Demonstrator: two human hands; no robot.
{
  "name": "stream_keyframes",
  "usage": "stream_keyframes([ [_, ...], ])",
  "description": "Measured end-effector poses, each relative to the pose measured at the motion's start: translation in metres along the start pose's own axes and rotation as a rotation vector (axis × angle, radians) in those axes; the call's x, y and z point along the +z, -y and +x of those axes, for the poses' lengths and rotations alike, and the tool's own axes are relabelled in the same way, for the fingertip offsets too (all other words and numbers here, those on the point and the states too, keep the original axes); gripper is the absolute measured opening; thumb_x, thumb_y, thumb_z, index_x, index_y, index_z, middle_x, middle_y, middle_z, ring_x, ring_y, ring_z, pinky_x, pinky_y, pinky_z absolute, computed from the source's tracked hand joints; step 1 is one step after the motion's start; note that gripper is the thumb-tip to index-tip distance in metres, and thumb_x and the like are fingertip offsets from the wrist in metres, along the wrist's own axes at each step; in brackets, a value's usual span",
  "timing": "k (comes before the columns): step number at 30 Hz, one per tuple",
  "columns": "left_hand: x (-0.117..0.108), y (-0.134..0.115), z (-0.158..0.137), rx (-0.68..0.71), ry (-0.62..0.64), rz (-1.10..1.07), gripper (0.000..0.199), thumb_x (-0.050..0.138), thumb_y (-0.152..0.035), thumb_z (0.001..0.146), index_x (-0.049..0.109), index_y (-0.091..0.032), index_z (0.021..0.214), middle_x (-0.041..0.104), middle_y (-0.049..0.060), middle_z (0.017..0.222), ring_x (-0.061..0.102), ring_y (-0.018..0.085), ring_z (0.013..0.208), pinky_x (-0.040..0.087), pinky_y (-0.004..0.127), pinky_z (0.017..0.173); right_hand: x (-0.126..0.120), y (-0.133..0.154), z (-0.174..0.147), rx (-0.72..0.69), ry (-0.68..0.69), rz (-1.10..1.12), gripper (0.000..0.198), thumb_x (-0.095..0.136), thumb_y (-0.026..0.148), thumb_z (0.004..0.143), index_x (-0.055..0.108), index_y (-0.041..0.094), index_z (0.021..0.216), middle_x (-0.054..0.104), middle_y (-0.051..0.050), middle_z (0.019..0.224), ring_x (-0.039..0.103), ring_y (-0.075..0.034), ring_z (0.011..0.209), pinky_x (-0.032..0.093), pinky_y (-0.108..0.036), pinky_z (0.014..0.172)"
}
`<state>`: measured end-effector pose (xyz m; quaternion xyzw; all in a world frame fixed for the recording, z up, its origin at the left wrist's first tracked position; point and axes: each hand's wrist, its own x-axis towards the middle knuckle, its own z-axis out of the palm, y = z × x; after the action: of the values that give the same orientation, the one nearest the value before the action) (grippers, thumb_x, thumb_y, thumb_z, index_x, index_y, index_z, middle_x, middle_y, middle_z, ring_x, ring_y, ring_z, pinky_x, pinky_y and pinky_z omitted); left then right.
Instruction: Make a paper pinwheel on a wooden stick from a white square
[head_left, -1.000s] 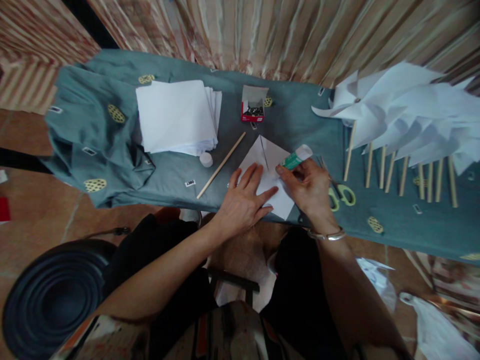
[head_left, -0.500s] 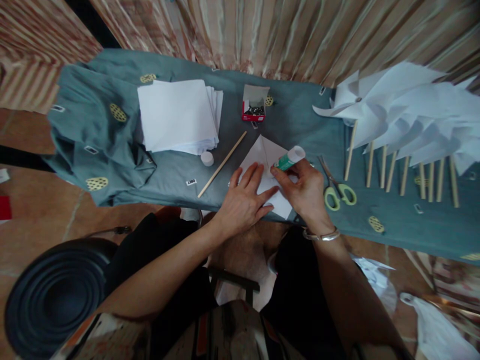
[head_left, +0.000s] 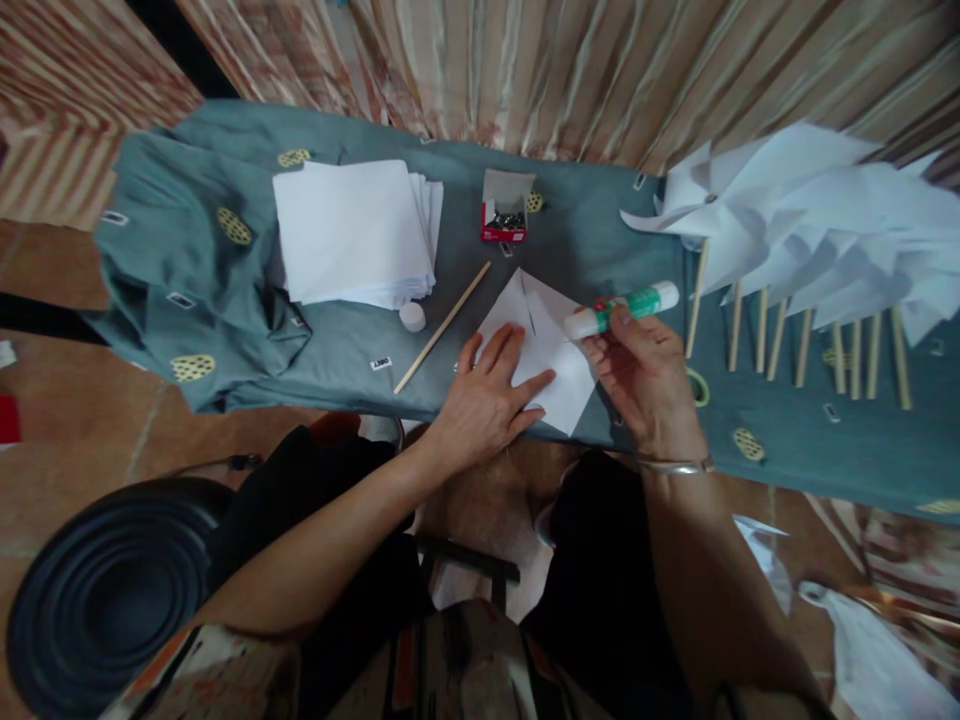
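My left hand (head_left: 487,395) lies with fingers spread on a square sheet of white paper (head_left: 562,375) at the front edge of the table. A slit runs in from the sheet's far corner. Just right of the sheet, my right hand (head_left: 649,375) is closed around a green and white glue stick (head_left: 634,307), its uncapped end pointing left over the paper. The white glue cap (head_left: 412,317) and a thin wooden stick (head_left: 442,328) lie to the left. Scissors are mostly hidden behind my right hand; one green handle loop (head_left: 698,387) shows.
A stack of white paper (head_left: 349,230) lies at the left. Beyond the sheet stands an open red box of metal pins (head_left: 505,220). Several white paper pinwheels (head_left: 806,215) on wooden sticks lie at the right. A black round stool (head_left: 120,600) stands on the floor.
My right hand has lifted the glue stick off the paper and moved right, turning it nearly level and covering most of the scissors. My left hand stays on the sheet.
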<state>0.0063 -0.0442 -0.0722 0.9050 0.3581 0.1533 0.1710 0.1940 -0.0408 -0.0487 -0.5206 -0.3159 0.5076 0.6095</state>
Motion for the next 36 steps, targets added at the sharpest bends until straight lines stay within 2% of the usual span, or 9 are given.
stream_keyframes([
  [5,0.0,0.001,-0.002,0.029,-0.047,-0.05,0.044,0.054,-0.047,0.091,0.057,-0.028,0.13,0.037,0.014,0.155,0.026,0.036,0.145,0.022,0.061,0.113,-0.009,0.006,0.001,0.043,-0.02,0.197,0.019,0.083,0.031,0.07,0.07,0.024,0.081,0.075,0.004,0.086,0.07,-0.012,0.087,0.057,-0.024,0.085],
  [9,-0.016,0.015,-0.002,0.072,-0.164,-0.081,0.042,0.049,-0.044,0.094,0.057,-0.023,0.129,0.048,0.014,0.146,0.037,0.031,0.139,0.024,0.055,0.114,-0.014,0.005,0.0,0.086,-0.049,0.286,0.017,0.081,0.032,0.073,0.068,0.023,0.08,0.074,0.004,0.084,0.07,-0.012,0.086,0.057,-0.025,0.087],
  [13,-0.042,0.048,-0.004,-0.1,-0.38,-0.042,0.039,0.053,-0.038,0.092,0.057,-0.023,0.128,0.056,0.012,0.134,0.048,0.027,0.127,0.037,0.047,0.106,-0.021,0.007,0.001,0.115,-0.089,0.319,0.02,0.081,0.036,0.072,0.068,0.023,0.079,0.073,0.004,0.081,0.07,-0.01,0.08,0.058,-0.023,0.082],
  [15,-0.051,0.065,-0.007,-0.211,-0.418,0.024,0.043,0.059,-0.041,0.088,0.058,-0.022,0.126,0.058,0.012,0.129,0.05,0.03,0.12,0.04,0.048,0.102,-0.024,0.009,0.0,0.123,-0.088,0.295,0.022,0.08,0.04,0.072,0.067,0.023,0.079,0.072,0.004,0.079,0.069,-0.01,0.078,0.058,-0.022,0.078],
  [20,-0.055,0.088,-0.013,-0.312,-0.299,0.073,0.04,0.057,-0.038,0.086,0.064,-0.02,0.121,0.06,0.012,0.125,0.051,0.031,0.114,0.041,0.05,0.099,-0.028,0.01,-0.002,0.108,-0.056,0.23,0.026,0.079,0.046,0.072,0.068,0.024,0.079,0.071,0.003,0.078,0.067,-0.01,0.073,0.056,-0.022,0.07],
  [27,-0.065,0.085,-0.012,-0.382,-0.27,-0.016,0.032,0.056,-0.028,0.082,0.071,-0.022,0.109,0.06,0.009,0.124,0.06,0.026,0.107,0.048,0.042,0.097,-0.027,0.017,-0.008,0.172,-0.06,0.285,0.028,0.086,0.039,0.064,0.071,0.022,0.08,0.071,0.003,0.073,0.063,-0.008,0.062,0.055,-0.019,0.06],
  [30,-0.07,0.075,-0.011,-0.429,-0.429,-0.199,0.028,0.061,-0.029,0.078,0.073,-0.022,0.103,0.064,0.008,0.117,0.06,0.025,0.109,0.05,0.039,0.095,-0.023,0.019,-0.011,0.166,-0.035,0.3,0.028,0.088,0.034,0.061,0.072,0.021,0.079,0.071,0.004,0.071,0.065,-0.007,0.063,0.056,-0.017,0.061],
  [32,-0.069,0.063,-0.011,-0.483,-0.556,-0.452,0.027,0.069,-0.03,0.073,0.074,-0.022,0.098,0.068,0.006,0.109,0.062,0.023,0.102,0.052,0.034,0.087,-0.018,0.019,-0.014,0.177,-0.005,0.307,0.028,0.089,0.032,0.06,0.072,0.021,0.079,0.073,0.004,0.073,0.066,-0.008,0.064,0.057,-0.018,0.063],
  [36,-0.058,0.034,-0.009,-0.631,-0.462,-1.178,0.034,0.082,-0.027,0.057,0.076,-0.021,0.09,0.074,0.002,0.088,0.065,0.017,0.082,0.052,0.029,0.079,-0.003,0.012,-0.025,0.244,0.067,0.314,0.028,0.089,0.028,0.058,0.072,0.022,0.079,0.075,0.003,0.076,0.071,-0.012,0.07,0.06,-0.024,0.073],
])
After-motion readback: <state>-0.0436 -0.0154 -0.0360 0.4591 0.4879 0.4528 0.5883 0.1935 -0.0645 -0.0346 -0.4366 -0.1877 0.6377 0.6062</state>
